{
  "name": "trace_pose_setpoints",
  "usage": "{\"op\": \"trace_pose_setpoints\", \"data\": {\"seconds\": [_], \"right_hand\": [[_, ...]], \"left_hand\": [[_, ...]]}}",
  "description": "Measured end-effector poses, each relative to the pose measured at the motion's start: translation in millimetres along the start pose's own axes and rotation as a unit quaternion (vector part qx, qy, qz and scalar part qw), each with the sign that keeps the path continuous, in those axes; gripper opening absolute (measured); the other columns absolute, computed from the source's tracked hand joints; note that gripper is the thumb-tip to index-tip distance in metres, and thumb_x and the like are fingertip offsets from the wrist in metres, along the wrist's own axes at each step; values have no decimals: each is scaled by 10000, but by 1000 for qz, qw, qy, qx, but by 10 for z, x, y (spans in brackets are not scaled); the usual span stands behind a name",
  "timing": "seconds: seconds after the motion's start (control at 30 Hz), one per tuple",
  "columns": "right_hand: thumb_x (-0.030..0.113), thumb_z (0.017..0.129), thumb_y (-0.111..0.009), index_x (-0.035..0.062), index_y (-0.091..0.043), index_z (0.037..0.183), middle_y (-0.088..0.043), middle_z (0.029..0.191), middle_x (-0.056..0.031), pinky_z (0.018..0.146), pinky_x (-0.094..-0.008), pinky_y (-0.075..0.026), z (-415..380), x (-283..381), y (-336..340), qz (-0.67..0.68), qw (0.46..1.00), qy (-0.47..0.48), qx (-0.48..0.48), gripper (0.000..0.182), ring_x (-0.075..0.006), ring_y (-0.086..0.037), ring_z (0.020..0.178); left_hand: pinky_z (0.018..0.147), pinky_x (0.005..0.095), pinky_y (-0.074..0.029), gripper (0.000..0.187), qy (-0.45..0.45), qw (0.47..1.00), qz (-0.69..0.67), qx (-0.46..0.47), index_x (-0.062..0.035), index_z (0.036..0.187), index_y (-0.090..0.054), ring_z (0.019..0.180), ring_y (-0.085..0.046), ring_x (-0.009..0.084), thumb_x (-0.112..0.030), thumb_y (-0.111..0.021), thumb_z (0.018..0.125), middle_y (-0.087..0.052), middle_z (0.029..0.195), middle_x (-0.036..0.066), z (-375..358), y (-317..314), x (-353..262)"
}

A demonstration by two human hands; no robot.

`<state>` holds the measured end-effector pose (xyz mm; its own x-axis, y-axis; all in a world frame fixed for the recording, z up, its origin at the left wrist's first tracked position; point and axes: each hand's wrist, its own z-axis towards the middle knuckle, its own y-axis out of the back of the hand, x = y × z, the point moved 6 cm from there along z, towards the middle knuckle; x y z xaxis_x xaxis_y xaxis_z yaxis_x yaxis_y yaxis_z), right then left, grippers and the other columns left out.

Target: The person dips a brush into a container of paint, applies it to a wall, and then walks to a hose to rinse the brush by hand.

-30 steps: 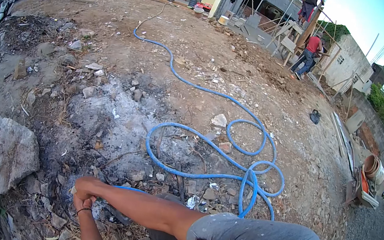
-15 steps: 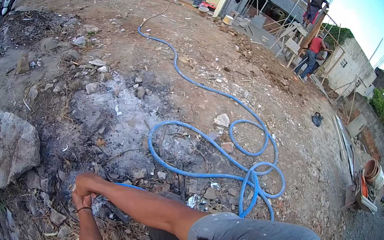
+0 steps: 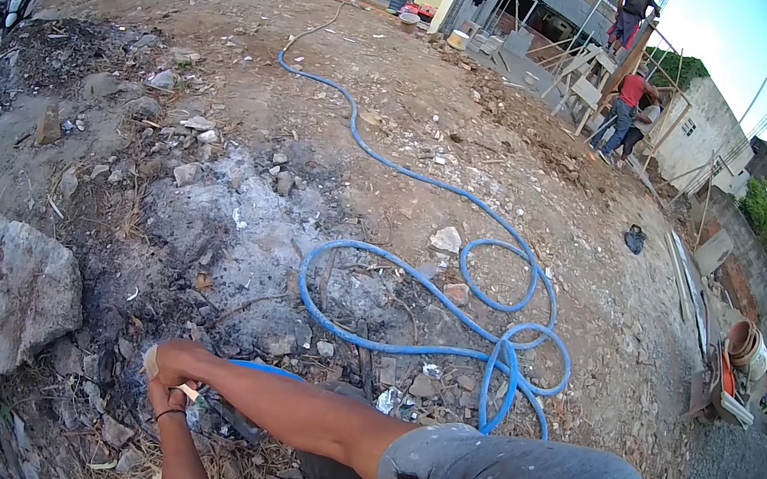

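My right hand [image 3: 177, 362] is at the lower left, at the end of the bare arm that crosses from the grey sleeve. Its fingers are bent round something pale that cannot be made out. Just below, touching or nearly touching it, my left hand [image 3: 165, 395] has closed fingers and a dark band at the wrist. A small pale piece [image 3: 189, 392] sticks out between the hands. The blue hose [image 3: 406, 348] lies in loops on the ground, and a stretch of it runs behind my right forearm; its end is hidden.
A big grey rock [image 3: 21, 285] lies left of my hands, with rubble and ash around. Stacked buckets [image 3: 748, 348] stand at the right. Several people are near the buildings in the background; one in a red top [image 3: 627, 103] stands by the wooden scaffolding.
My hands have shifted slightly, with the left hand a little lower and the pale piece now showing between them. The view has moved slightly. Near the scaffolding, a second person shows more clearly.
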<state>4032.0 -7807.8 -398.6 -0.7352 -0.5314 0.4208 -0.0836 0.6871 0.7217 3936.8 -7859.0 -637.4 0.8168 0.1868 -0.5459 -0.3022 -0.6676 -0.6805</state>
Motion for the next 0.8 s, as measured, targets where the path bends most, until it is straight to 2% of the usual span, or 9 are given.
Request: {"op": "trace_pose_setpoints", "data": {"seconds": [0.17, 0.23, 0.27, 0.33, 0.47, 0.53, 0.63, 0.67, 0.8], "right_hand": [[95, 758, -617, 3, -741, 730, -721, 694, -144, 645, -387, -564, -184, 25, 97, 12, 999, -25, 18, 157, -251, -729, 693], [75, 750, -620, -6, -743, 736, -724, 713, -155, 632, -386, -563, -108, 17, 57, -4, 1000, -14, 26, 147, -249, -731, 703], [75, 750, -620, -6, -743, 736, -724, 713, -155, 632, -386, -563, -75, 6, 36, -4, 1000, -14, 26, 147, -249, -731, 703], [71, 747, -604, 35, -745, 676, -722, 697, -129, 636, -391, -565, -114, 8, 57, -6, 999, -36, 24, 162, -227, -713, 669], [59, 744, -598, 36, -745, 675, -722, 694, -130, 621, -382, -564, -135, 45, 56, -30, 999, -13, 25, 164, -224, -711, 657], [51, 726, -625, 2, -751, 767, -733, 744, -150, 658, -397, -569, -53, 17, -2, -11, 999, -20, 23, 141, -256, -733, 738], [56, 718, -629, 7, -753, 779, -736, 768, -151, 666, -399, -570, -71, 19, 16, -9, 1000, -16, 19, 147, -257, -733, 742], [61, 712, -636, 8, -756, 791, -737, 788, -158, 673, -403, -569, -109, 19, 32, -9, 999, -18, 40, 153, -262, -732, 749], [54, 704, -635, 5, -756, 776, -735, 767, -153, 667, -402, -567, -134, 29, 54, 7, 1000, -15, -2, 148, -258, -731, 739]], "left_hand": [[778, 388, -570, 399, -70, 995, 71, -9, 17, 1239, -542, 934, -680, 275, -147, -615, 883, -656, 1090, 141, 174, 238, -84], [893, 406, -525, 448, 8, 998, -65, -9, -3, 1264, -545, 1042, -650, 267, -256, -615, 902, -645, 1162, 131, 194, 279, 14], [893, 406, -525, 448, 8, 998, -65, -9, -3, 1264, -545, 1042, -650, 267, -256, -615, 902, -645, 1162, 131, 203, 291, 23], [983, 444, -462, 554, 9, 992, -118, 34, -11, 1341, -488, 1169, -588, 279, -381, -567, 937, -583, 1297, 139, 88, 141, -1], [1010, 467, -435, 611, 4, 986, -154, -59, -33, 1424, -404, 1240, -537, 292, -435, -492, 972, -498, 1407, 145, -124, 88, -36], [1029, 487, -417, 624, 49, 982, -179, 30, -63, 1469, -345, 1285, -495, 300, -458, -444, 996, -443, 1460, 136, -23, 123, 24], [1036, 498, -410, 617, -9, 990, -144, 11, -83, 1460, -380, 1276, -506, 304, -494, -430, 1003, -468, 1444, 128, 224, 292, 71], [1038, 495, -422, 606, -12, 991, -119, 57, -94, 1434, -421, 1258, -523, 301, -519, -440, 1003, -506, 1411, 123, 321, 338, 92], [1007, 487, -466, 617, -1, 995, -80, 64, -64, 1390, -463, 1218, -560, 293, -518, -528, 977, -540, 1380, 122, 88, 56, -15]]}}
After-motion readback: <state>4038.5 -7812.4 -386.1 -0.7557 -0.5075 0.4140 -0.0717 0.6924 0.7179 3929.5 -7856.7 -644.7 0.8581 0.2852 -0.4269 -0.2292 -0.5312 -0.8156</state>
